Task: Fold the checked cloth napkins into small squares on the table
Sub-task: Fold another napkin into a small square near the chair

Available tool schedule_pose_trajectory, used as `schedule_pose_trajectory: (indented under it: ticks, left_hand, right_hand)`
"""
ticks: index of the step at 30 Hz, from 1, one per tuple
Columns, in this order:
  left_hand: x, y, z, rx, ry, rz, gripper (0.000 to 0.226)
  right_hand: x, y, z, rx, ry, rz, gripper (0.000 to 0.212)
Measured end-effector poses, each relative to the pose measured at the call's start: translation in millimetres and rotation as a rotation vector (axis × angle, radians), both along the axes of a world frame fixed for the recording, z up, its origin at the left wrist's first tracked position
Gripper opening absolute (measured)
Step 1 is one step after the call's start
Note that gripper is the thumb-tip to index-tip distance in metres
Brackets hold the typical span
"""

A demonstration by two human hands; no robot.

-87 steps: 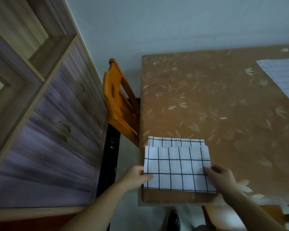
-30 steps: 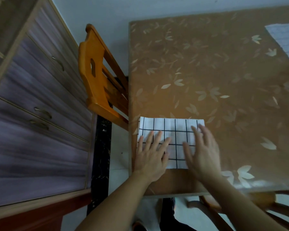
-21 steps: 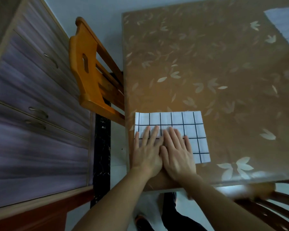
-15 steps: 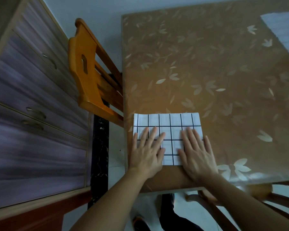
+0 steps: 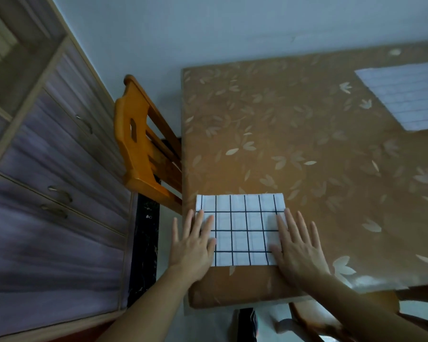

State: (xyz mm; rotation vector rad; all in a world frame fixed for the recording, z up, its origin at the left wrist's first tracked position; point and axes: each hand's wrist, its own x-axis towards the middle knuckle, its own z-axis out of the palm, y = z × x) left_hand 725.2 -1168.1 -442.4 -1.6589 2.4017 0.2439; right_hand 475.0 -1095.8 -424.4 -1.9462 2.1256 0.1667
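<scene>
Now both hands lie flat, fingers spread. Left hand (image 5: 192, 245) presses the napkin's (image 5: 242, 230) left edge, right hand (image 5: 298, 245) its right edge.

Both hands (image 5: 193, 245) slid outward across napkin (image 5: 242, 230)

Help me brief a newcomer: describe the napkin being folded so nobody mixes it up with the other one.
Start at the brown leaf-patterned table and go to its near left corner. The folded checked napkin lies flat there, with the left hand and right hand flat on its sides. The other napkin lies at the far right, untouched.
</scene>
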Motion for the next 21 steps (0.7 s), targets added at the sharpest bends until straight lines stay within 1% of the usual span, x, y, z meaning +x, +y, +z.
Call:
schedule_pose_trajectory:
  ticks: [2, 4, 5, 7, 8, 10, 13, 15, 18, 20, 21]
  left_hand:
    - [-9, 0, 12, -0.033, 0.018, -0.015, 0.055]
    - [-21, 6, 25, -0.056, 0.115, -0.079, 0.041]
    - [-28, 13, 27, -0.063, 0.172, -0.137, 0.035]
    - [-37, 32, 28, -0.049, 0.253, -0.212, 0.025]
    - [-40, 40, 28, -0.031, 0.279, -0.203, 0.024]
    - [-40, 51, 24, -0.016, 0.314, -0.142, 0.029]
    - [-36, 59, 24, -0.001, 0.312, -0.126, 0.039]
    - [-34, 61, 28, 0.026, 0.294, -0.131, 0.044]
    - [-35, 65, 37, 0.035, 0.305, -0.134, 0.046]
    - [-36, 66, 45, 0.003, 0.346, -0.188, 0.044]
    - [-38, 66, 50, -0.021, 0.376, -0.225, 0.039]
  right_hand:
    - [7, 7, 14, -0.133, -0.011, 0.112, 0.069]
    - [12, 17, 18, -0.225, 0.011, 0.272, 0.050]
    - [12, 22, 18, -0.230, 0.018, 0.294, 0.040]
    - [11, 28, 18, -0.182, 0.007, 0.225, 0.032]
    - [10, 30, 17, -0.155, 0.010, 0.194, 0.030]
    - [9, 27, 19, -0.103, 0.045, 0.211, 0.025]
    - [13, 8, 25, -0.059, 0.151, 0.355, 0.014]
    - [17, -4, 32, -0.056, 0.182, 0.453, 0.013]
    - [25, -7, 42, 0.011, 0.194, 0.506, 0.025]
    - [36, 3, 57, -0.006, 0.071, 0.463, 0.026]
    - [41, 10, 66, -0.042, -0.022, 0.430, 0.026]
